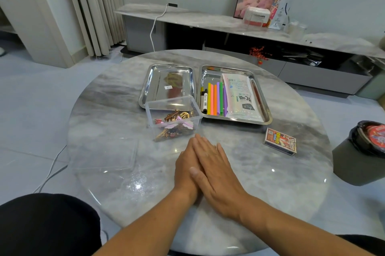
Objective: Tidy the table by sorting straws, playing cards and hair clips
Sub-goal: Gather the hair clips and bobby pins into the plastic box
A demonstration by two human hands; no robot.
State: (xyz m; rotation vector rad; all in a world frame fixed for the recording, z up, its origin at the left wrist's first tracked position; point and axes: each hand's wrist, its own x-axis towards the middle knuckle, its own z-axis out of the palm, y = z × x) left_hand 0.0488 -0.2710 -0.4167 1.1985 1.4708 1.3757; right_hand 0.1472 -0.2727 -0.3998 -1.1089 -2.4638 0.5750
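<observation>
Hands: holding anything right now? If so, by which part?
Nothing held. The right hand lies flat over the left hand on the table, fingers straight.

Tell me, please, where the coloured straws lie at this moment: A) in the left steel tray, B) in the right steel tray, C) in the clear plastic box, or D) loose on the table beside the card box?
B: the straws lie side by side in the right tray, between the markers and a plastic packet; the clear box holds hair clips.
</observation>
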